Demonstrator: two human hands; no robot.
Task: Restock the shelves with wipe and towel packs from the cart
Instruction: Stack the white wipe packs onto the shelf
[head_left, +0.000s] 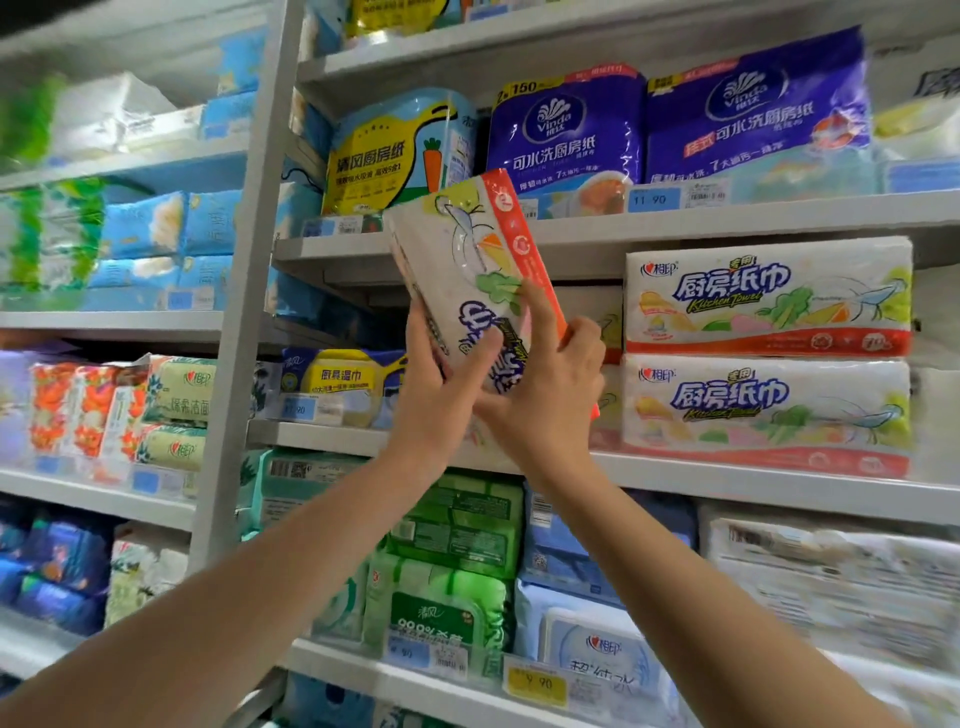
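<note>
Head cam: both arms are up at the shelving and both grips are on one kitchen towel pack (467, 260). The left grip (441, 389) holds its lower left edge, with the fingers wrapped behind and the thumb flat across the printed face. The right grip (550, 395) holds the lower right. Its index finger lies straight up the face and the other fingers are curled round the red-banded edge. So each grip is clamped on the pack, neither spread. The pack stands on end, tilted with its top leaning left. It is in front of the bay just left of a stack of two matching packs, the upper stacked pack (769, 296) lying flat on the lower stacked pack (769, 405). The top corner of the held pack overlaps the lip of the upper shelf (727, 223). Its bottom end is hidden behind my grips, so I can't tell if it touches the middle shelf (727, 478). On the upper shelf there are two purple Vinda packs (566, 135) side by side and a yellow-and-blue pack (389, 156) to their left, with a blue price tag (652, 199) reading 11.90 on the lip. Under the middle shelf, green wipe packs (452, 525) are stacked, pale blue packs (597, 639) sit beside them, and there is a yellow price tag (535, 686) on the lip below. A grey upright post (244, 312) splits off the left bay, which holds blue packs (166, 223) up top and orange floral packs (67, 410) lower down. The frame edges are motion-blurred.
</note>
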